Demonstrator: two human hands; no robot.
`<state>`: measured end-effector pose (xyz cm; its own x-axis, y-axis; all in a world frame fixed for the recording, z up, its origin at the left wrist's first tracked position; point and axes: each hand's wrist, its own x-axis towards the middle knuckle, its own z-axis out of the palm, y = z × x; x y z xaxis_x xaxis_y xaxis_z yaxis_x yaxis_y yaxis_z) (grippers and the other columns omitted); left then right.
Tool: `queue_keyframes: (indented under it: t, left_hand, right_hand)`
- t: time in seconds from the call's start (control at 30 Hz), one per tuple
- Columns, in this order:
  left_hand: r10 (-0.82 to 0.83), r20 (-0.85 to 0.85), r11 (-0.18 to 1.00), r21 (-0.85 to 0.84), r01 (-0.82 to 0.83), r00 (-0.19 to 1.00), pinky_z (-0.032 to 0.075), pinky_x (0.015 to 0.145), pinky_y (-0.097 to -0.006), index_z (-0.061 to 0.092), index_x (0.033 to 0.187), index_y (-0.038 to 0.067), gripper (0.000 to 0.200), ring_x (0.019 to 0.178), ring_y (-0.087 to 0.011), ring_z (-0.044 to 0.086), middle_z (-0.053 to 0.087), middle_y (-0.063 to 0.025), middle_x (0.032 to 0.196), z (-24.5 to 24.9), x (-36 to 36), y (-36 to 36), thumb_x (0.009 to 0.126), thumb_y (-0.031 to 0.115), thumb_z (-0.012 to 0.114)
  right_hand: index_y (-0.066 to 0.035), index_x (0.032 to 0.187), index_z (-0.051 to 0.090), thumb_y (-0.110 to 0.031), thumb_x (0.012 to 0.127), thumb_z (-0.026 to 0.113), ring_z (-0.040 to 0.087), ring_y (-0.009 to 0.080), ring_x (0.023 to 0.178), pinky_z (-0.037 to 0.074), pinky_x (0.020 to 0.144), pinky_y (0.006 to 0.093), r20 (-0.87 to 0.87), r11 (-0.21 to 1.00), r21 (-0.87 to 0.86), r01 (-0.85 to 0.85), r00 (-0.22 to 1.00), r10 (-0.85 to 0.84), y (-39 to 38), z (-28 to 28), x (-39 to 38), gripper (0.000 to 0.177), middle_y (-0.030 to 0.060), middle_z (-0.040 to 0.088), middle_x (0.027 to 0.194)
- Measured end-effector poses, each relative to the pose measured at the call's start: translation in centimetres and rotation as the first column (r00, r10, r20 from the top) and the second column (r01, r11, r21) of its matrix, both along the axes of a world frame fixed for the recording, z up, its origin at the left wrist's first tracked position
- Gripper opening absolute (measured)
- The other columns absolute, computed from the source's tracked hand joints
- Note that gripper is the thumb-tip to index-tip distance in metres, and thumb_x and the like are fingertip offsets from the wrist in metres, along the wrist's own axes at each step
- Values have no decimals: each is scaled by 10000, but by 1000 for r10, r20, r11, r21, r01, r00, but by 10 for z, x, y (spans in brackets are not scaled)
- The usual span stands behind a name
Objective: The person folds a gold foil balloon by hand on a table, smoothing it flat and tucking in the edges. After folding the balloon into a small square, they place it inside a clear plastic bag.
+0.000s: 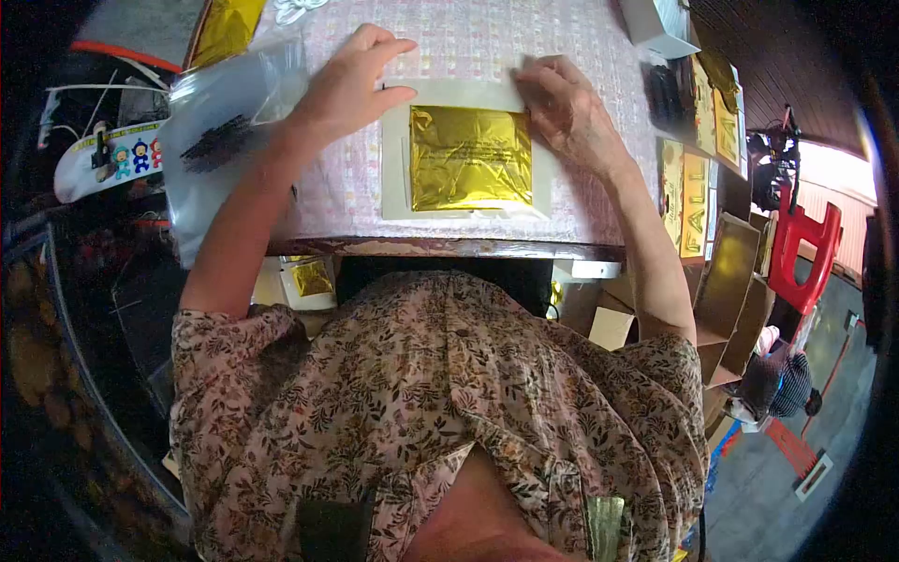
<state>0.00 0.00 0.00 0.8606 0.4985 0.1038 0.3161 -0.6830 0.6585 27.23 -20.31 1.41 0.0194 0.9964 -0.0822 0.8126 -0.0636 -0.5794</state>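
Observation:
A shiny gold foil packet (471, 159) with small dark print lies flat on the table in front of me. Around it show the edges of a pale, see-through sleeve (395, 187). My left hand (361, 84) hovers by the sleeve's upper left corner, thumb and forefinger apart, holding nothing. On the other side, my right hand (571, 112) is beside the packet's upper right corner. Its fingers are curled in and slightly blurred, so what they pinch, if anything, is hidden.
Clear plastic bags (225, 140) lie at the table's left, near gold foil (225, 33) at the back corner. Yellow lettered packs (693, 201) and a white box (658, 28) line the right side. Beyond stand an open cardboard box (726, 290) and a red plastic stool (805, 253).

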Motion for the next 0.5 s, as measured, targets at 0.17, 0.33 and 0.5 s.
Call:
queue_keyframes:
  t: [0.17,0.33,0.5]
  left_hand:
    - [-257,126,962,128,241,958,514,848,-313,633,1313,90,503,903,-169,594,620,-48,1082,-7,7,33,835,91,790]
    - [-259,3,957,-133,257,966,511,864,-321,680,1195,68,338,896,-182,615,656,-45,968,1,14,30,862,60,738]
    - [-283,36,957,-46,285,958,506,899,-347,724,1071,57,166,941,-214,643,686,-60,997,2,9,21,914,62,670]
  right_hand:
    - [-149,1481,514,-165,833,809,517,334,1320,370,1113,496,217,936,350,41,968,-124,7,1,2,713,111,528,1426]
    - [-148,1440,565,-128,819,824,530,314,1311,388,1125,467,80,967,244,73,992,-95,12,-5,20,673,104,553,1416]
    - [-97,1316,675,-1,849,781,581,263,1228,473,1069,358,-108,983,171,65,993,-46,13,-2,23,488,79,639,1297]
